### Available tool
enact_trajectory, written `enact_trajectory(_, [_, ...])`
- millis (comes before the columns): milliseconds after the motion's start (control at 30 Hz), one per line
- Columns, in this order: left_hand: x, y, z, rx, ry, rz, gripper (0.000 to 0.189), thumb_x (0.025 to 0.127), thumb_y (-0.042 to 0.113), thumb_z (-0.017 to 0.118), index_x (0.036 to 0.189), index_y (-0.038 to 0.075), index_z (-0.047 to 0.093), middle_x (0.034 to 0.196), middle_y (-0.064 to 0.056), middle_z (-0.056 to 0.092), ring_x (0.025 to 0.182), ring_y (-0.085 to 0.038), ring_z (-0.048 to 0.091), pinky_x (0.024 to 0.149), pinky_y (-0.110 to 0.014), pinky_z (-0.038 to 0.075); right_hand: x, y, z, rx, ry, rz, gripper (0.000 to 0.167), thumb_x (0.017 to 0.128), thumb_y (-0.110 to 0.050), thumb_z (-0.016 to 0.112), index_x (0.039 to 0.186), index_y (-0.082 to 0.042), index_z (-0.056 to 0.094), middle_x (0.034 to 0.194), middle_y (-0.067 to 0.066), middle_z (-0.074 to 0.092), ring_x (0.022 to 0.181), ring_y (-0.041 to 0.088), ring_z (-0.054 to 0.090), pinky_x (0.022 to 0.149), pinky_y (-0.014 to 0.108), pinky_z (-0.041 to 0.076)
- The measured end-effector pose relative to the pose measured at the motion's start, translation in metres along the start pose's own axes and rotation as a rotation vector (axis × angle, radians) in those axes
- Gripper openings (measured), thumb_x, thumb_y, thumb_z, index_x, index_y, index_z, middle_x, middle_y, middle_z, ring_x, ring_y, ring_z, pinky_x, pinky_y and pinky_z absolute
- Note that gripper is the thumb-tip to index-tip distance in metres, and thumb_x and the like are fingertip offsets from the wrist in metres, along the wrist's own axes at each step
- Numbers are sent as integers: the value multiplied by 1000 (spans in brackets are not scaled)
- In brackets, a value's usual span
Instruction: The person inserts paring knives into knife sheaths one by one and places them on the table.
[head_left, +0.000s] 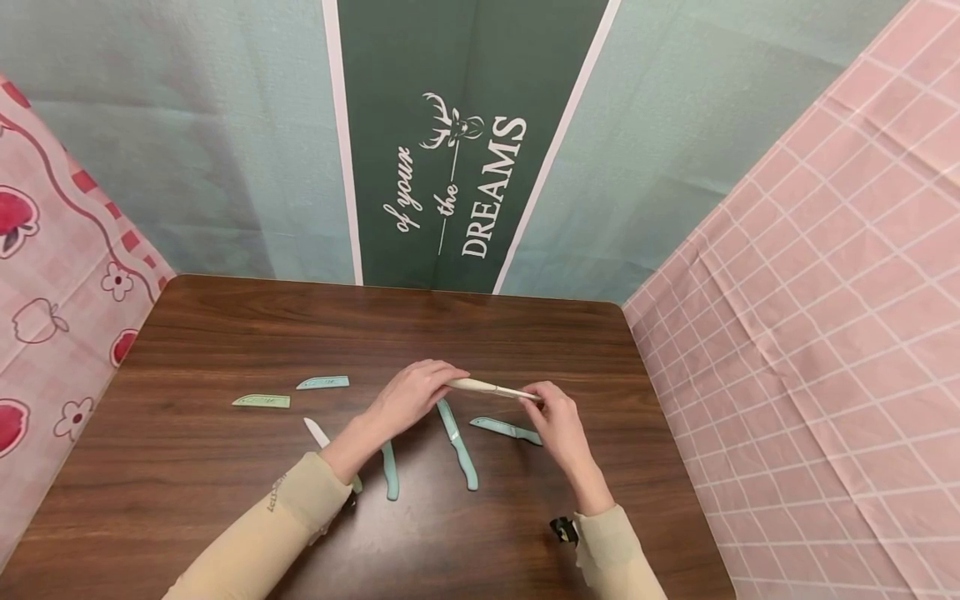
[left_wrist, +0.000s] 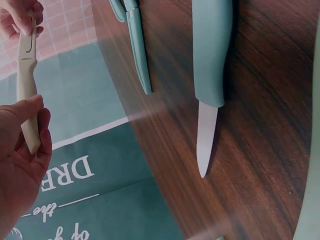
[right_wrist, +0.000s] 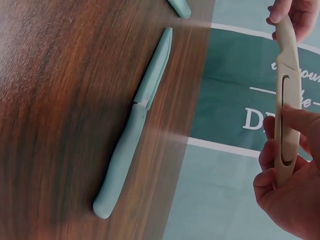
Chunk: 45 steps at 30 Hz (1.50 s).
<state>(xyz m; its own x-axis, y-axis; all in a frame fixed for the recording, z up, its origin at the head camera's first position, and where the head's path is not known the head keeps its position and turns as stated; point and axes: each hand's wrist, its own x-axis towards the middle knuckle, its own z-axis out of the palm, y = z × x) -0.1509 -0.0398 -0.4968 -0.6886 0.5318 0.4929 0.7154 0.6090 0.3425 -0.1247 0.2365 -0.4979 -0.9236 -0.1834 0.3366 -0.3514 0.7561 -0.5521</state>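
Observation:
Up off the table, both hands hold a cream paring knife [head_left: 476,385] with its slotted cream sheath [right_wrist: 289,112] over the blade. My left hand [head_left: 411,398] grips the handle end [left_wrist: 29,95]. Fingers and thumb of my right hand [head_left: 557,417] pinch the sheath, the thumb lying at its slot. Beneath them lie a blue knife [head_left: 460,446] and, near the right hand, a sheathed blue knife [right_wrist: 125,145]. Beside the left wrist rests another blue knife [left_wrist: 212,60] with its short blade bare. A green-handled knife with a white blade [head_left: 317,431] is partly hidden by the left forearm.
A loose blue sheath [head_left: 324,382] and a loose green sheath [head_left: 261,402] lie on the left of the brown wooden table [head_left: 225,333]. Patterned cloth walls rise along its back and sides, with a pink-checked one [head_left: 810,333] on the right.

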Motion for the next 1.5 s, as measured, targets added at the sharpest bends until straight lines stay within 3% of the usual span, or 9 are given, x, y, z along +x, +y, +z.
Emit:
enact_trajectory(167, [0,-3,2,-67,4,-72,34,88,4,74,119,17,71,112,0,74,103,-18,70,88,-35,57,-1,8,-1,18,-2,-3,6,90,-12,73,96,-10,72,86,2,67,64,6,49,56,20,43])
enact_trajectory(400, [1,-5,9,-141,16,-139,23,92,9,71,112,19,69,104,2,73,87,-14,67,75,-34,56,-2,17,0,20,-4,-8,12,90,-12,74,101,-10,71,92,6,70,71,18,57,62,25,44])
enact_trajectory(600, [9,-3,13,-79,5,-118,23,89,9,74,111,15,72,106,-1,75,95,-20,71,86,-38,56,-2,22,0,-3,5,-13,19,87,-11,77,104,-8,70,96,7,72,75,20,60,65,29,48])
enact_trajectory(700, [12,-2,17,-30,-19,-104,23,89,9,75,111,14,72,106,-2,75,97,-21,71,88,-38,56,-3,24,0,-35,8,-1,22,85,-10,79,105,-8,70,98,9,73,83,22,64,72,37,52])
enact_trajectory(833, [17,0,23,27,-61,-90,21,89,11,75,110,13,72,105,-1,75,96,-19,70,89,-35,56,-4,29,0,-100,-2,18,26,82,-10,80,107,-10,70,101,9,73,94,28,64,84,48,46])
enact_trajectory(1033, [21,2,32,83,-111,-72,20,91,14,73,111,15,72,106,1,75,97,-17,70,89,-32,56,-7,36,0,-165,-32,32,26,84,-12,80,108,-12,71,101,8,73,94,28,62,84,45,37])
enact_trajectory(1500, [25,6,49,103,-174,-36,23,97,13,63,118,14,72,113,-2,73,103,-18,70,87,-31,58,-9,58,3,-188,-55,75,26,83,-15,81,107,-12,72,102,9,73,94,30,63,84,48,39])
